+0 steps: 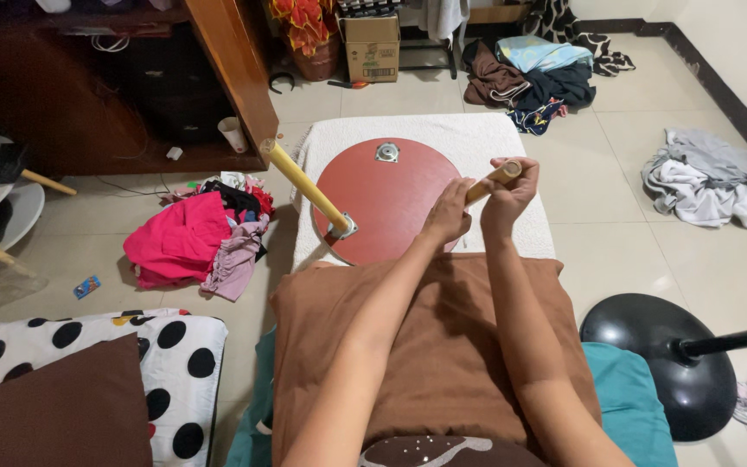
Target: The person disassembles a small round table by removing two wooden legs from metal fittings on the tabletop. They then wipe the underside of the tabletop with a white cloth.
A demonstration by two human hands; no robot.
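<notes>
Hands work one wooden leg [494, 179] at the overturned red seat [386, 203] on the white towel [477, 138]: our left hand [449, 212] and right hand [507, 195] clasp it, fingers closed. Likely mid-fitting; seating needs steady alignment.

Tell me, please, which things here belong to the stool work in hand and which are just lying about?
In hand:
- round red seat
- wooden leg, gripped by left hand and right hand
- fitted leg
- spare metal bracket
- white towel underneath

Lying about:
- pink clothes heap
- grey laundry
- cardboard box
- black fan base
</notes>
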